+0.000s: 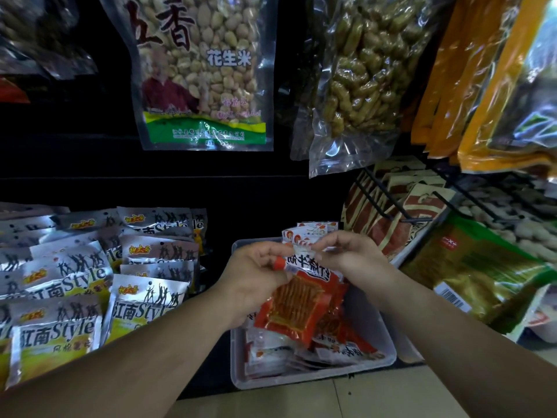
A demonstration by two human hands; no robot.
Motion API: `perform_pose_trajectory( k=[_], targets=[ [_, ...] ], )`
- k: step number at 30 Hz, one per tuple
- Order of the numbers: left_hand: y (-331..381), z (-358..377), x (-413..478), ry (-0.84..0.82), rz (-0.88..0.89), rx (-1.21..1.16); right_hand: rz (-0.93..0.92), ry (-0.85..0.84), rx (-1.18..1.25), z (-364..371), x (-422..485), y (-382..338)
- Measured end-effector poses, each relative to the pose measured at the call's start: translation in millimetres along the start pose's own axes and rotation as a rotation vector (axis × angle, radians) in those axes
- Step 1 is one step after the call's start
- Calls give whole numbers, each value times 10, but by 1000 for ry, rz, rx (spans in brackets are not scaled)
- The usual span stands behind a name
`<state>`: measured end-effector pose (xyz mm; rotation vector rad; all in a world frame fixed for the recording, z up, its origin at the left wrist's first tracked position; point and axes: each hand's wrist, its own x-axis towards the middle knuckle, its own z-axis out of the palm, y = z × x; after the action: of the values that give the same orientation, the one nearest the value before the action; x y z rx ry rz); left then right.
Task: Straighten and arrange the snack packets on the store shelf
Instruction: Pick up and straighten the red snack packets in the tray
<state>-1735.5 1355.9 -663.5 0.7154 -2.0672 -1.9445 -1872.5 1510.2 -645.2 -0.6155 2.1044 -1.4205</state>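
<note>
Both forearms reach in from the bottom corners and meet over a clear plastic tray (388, 354). Left of the grip, silver packets (60, 300) cover the dark shelf (256, 194) in overlapping rows out to the frame edge. I count about a dozen, though the far ones are dim and may hide more. Between them and the tray a bare strip of shelf is open, and tiled floor (301, 399) lies below the tray's front rim.

Above the grip hang two clear bags: a printed bag of shelled peanuts (208, 70) and, to its right, a plain bag of peanuts in the shell (358, 79). Up and right of the grip hang orange bags (470, 86), at least three, over a black wire rack (376, 200) that holds brown-and-red packets (401, 212). One green-gold bag (470, 267) lies just right of the tray.

The tray holds a loose heap of red packets (340, 348) lying flat and askew, too jumbled to count, with a few white-topped ones (304, 233) standing at its back wall. Over that heap the left hand (253, 276) curls its fingers round the left edge of one red packet (297, 306). The right hand (352, 257) pinches the packet's top edge between thumb and fingertips, and the packet hangs tilted.
</note>
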Motion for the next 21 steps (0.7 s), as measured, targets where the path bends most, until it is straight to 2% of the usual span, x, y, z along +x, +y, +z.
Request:
perform_pose_trajectory(
  k=[2, 4, 9, 12, 14, 16, 18, 21],
  targets=[
    [39, -14, 1, 23, -11, -60, 144, -108, 164, -46, -60, 11],
    [63, -24, 8, 36, -1, -67, 205, -191, 275, -63, -109, 32],
    [71, 40, -18, -89, -20, -26, 157, -83, 330, -4, -74, 51],
    [108, 50, -10, -27, -3, 11, 135, -148, 348, -7, -43, 13],
    [159, 30, -10, -12, -9, -46, 109, -171, 347, 5, -89, -26],
    [246, -7, -60, -84, -36, -91, 91, -72, 323, 37, -176, -99],
    [342, -64, -158, -215, -84, -38, 98, 45, 349, 82, -278, -193],
    [480, -161, -321, -353, -129, 15, 120, 109, 369, 133, -382, -359]
  ],
)
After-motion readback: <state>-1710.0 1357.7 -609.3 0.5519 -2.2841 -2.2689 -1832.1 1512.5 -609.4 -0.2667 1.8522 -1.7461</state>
